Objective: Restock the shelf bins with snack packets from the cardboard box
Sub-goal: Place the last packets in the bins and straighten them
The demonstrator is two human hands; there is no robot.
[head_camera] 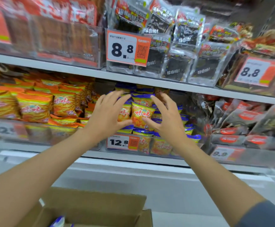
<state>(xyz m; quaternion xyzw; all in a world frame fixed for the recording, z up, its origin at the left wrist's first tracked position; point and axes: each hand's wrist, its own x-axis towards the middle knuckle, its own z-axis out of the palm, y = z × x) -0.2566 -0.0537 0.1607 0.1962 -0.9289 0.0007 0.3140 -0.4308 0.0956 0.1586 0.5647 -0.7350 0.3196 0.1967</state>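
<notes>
The shelf [133, 80] spans your far view; the cardboard box [100, 208] sits near you, low, a blue-edged packet [58, 221] showing inside. In the clear middle bin [163, 153] the snack packets [142, 98] pile high. Your left hand [107, 112] and right hand [166, 118] are spread open either side of the top packet [141, 114], thumbs touching it, nothing gripped. Expect packets light, puffy and slippery: take them gently by the crimped edges

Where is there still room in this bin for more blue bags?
A dark gap shows at the back, between the blue bags and the orange bags, under the shelf board. Another sits right of the blue pile, beside the dark bags. The middle and front are piled high.
</notes>
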